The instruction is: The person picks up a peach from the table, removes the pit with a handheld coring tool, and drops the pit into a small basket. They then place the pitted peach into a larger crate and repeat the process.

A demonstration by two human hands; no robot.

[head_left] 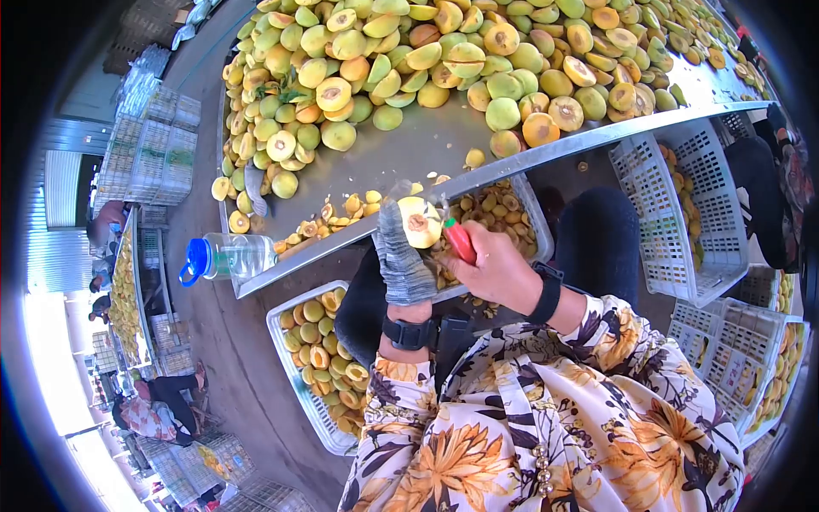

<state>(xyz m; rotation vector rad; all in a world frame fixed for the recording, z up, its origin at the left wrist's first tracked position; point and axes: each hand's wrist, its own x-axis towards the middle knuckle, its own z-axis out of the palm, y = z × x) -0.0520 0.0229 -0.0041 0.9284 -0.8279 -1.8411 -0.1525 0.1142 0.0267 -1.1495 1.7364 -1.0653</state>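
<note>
My left hand (401, 256), in a grey knitted glove, is closed around a halved peach (421, 224) with its cut face and brown centre turned up. In my bare right hand (499, 269) is a red-handled knife (461, 241), its metal end beside the peach's right edge. Both hands are over my lap at the near edge of the metal table (409, 141). Below them, a white crate (539, 224) holds cut fruit pieces. Small peach scraps (345, 209) lie along the table edge.
A large heap of halved peaches (409, 55) covers the far table. A blue-capped bottle (226, 258) lies at the left corner. Crates of peaches stand left (275, 328) and right (712, 213). Other people (162, 410) sit at left; another person's sleeve (795, 188) shows at right.
</note>
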